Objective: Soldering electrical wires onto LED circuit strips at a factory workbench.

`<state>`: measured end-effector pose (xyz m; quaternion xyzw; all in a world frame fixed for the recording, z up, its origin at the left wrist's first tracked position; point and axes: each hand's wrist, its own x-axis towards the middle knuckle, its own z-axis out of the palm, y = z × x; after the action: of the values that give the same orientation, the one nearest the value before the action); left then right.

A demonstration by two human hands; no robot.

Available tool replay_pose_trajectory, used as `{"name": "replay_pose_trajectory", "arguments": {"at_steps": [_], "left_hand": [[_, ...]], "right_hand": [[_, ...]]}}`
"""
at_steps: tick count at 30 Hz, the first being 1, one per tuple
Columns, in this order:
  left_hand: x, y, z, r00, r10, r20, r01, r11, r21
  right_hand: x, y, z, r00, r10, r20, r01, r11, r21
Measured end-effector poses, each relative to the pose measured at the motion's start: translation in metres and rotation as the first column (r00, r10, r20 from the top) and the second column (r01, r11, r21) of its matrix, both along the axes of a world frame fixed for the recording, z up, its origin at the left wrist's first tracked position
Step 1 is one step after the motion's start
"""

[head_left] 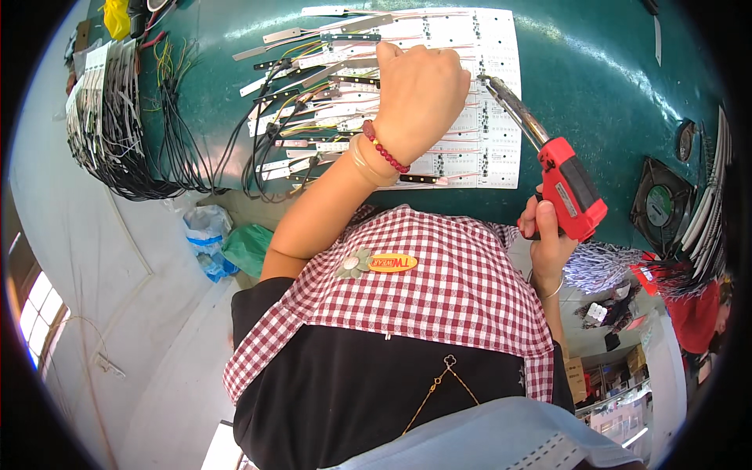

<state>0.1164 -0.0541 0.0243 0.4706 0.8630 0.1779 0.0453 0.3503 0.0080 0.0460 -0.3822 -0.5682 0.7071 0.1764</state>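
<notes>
My left hand [423, 98], with a red bead bracelet and a bangle, reaches over a white circuit board panel [501, 149]. Its fingers curl down, and what they pinch is hidden beneath the hand. My right hand [550, 239] grips the handle of a red and black soldering gun [570, 188]. The gun's metal barrel slants up and left, bringing its tip near a column of small dark parts on the panel, just right of my left hand. Several thin strips with wires [294, 102] lie across the panel's left side, some white, some black.
The green table [580, 47] carries black cables [184, 133] and a wire bundle [106, 117] hanging over its left edge. A black fan [662, 205] sits at the right edge beside grey cables [709, 196]. Blue and green plastic bags [249, 249] are below the table.
</notes>
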Motion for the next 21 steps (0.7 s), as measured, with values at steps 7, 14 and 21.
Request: {"name": "replay_pose_trajectory", "arguments": {"at_steps": [7,14,21], "left_hand": [[0.002,0.002,-0.002,0.999,0.004,-0.032,-0.003,0.999,0.046],[0.002,0.001,-0.002,1.000,-0.003,-0.025,0.004,0.999,0.044],[0.004,0.001,-0.005,0.999,0.009,-0.046,-0.007,0.999,0.054]], "right_hand": [[0.003,0.000,-0.003,0.996,0.075,0.040,-0.077,0.995,0.060],[0.004,-0.006,0.000,0.999,-0.035,-0.033,0.034,0.999,-0.026],[0.007,-0.006,-0.005,1.000,0.011,-0.007,-0.010,1.000,0.026]]}}
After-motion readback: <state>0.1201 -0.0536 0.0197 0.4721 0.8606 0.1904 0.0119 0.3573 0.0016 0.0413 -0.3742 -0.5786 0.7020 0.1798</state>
